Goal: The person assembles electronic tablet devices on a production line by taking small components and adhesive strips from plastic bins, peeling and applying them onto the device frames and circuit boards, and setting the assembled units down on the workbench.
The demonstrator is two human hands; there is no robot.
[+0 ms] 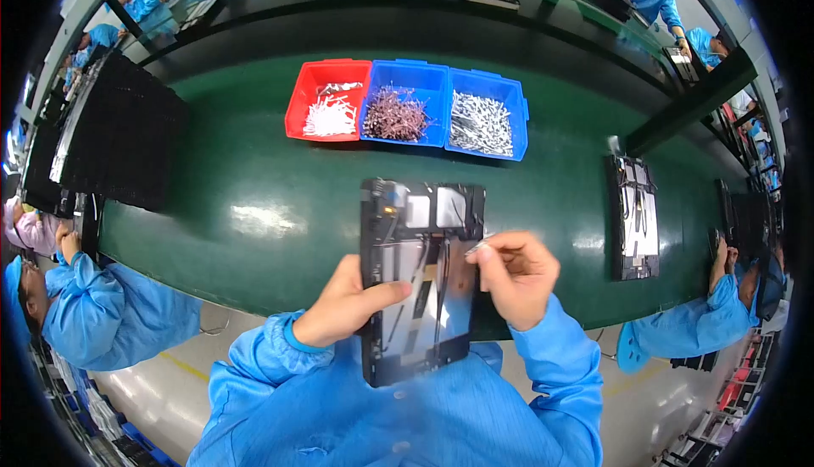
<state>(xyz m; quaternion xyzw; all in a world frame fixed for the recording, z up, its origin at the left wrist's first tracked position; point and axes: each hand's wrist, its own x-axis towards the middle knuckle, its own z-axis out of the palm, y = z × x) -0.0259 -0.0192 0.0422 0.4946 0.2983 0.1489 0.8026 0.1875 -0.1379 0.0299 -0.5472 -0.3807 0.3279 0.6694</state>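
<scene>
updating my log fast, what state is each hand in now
Left hand: closed on the device at its left side.
Right hand: closed, pinching a small pale piece by the device's right edge.

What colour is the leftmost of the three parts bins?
The leftmost bin is red, seen best in the head view.

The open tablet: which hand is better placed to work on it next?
Probably the right hand: it pinches a small pale piece near the right edge of the open tablet, while the left hand holds the left side.
</scene>
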